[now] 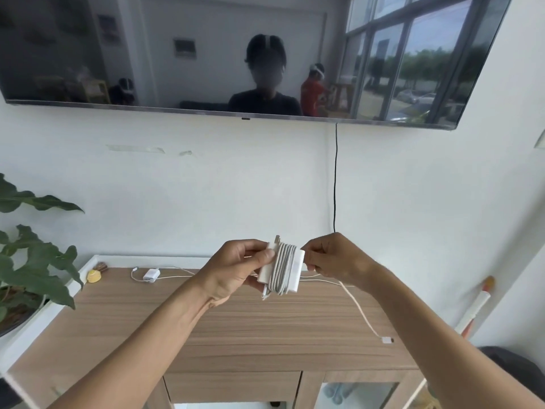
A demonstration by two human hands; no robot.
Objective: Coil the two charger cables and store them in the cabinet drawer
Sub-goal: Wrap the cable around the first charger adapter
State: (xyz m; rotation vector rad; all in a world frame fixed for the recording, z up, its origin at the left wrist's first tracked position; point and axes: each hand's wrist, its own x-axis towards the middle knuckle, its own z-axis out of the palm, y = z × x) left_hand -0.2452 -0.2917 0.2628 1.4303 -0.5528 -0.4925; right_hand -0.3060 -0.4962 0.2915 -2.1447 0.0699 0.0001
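Note:
My left hand (pixel 236 270) grips a white charger brick (pixel 281 268) held above the wooden cabinet top (pixel 206 329). Several turns of its white cable are wound around the brick. My right hand (pixel 333 259) pinches the loose part of that cable right beside the brick. The free tail (pixel 361 311) hangs down to the right and ends in a plug (pixel 386 340) lying on the cabinet. A second white charger (pixel 150 274) lies uncoiled at the back of the cabinet top, its cable trailing right behind my hands. The closed drawer front (pixel 233 386) shows below the top's front edge.
A wall-mounted TV (pixel 236 54) hangs above, with a black cord (pixel 335 178) running down the wall. A leafy potted plant (pixel 32 261) stands at the left. A small yellow object (pixel 93 276) sits at the cabinet's back left corner. A white-and-orange stick (pixel 477 305) leans at the right.

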